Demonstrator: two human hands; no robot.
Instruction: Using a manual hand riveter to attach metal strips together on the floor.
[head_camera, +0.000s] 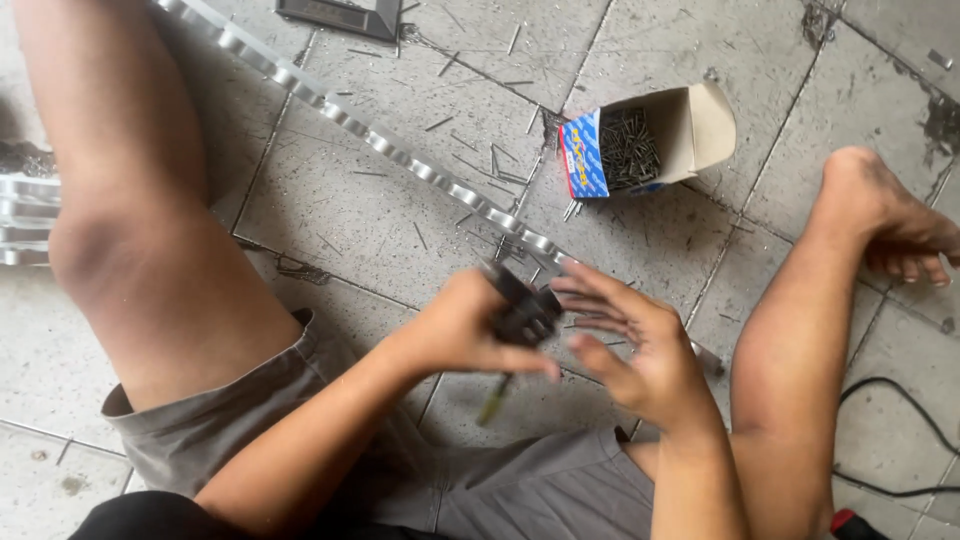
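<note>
The fingers (500, 352) of the left hand (465, 330) are clenched around a dark tool (522, 312), which sits in the palm with its black head poking out above the knuckles. A thin, blurred shaft with a yellowish tint (495, 398) runs down and to the left from below those fingers; it cannot be told from this view whether it is part of the same tool. The thumb presses across the tool's lower side.

The right hand (640, 350) is just to the right of the tool, its fingers (590, 300) spread and loose, gripping nothing. Their tips reach toward the tool's head and are blurred, so whether they touch it cannot be told.

Beyond both sets of fingers, a long metal strip (400, 155) with regular raised links runs diagonally across the grey tiled floor (330, 215), passing behind the hands. Farther out, above the right fingers, lies an open cardboard box (700, 125) on its side, with a blue end flap and full of dark nails (628, 150). Loose nails are scattered on the tiles between the box and the strip.

The person sits on the floor in grey shorts (500, 490), a bare knee on each side of the hands. A black cable (900, 400) curls on the tiles to the right of the right leg.
</note>
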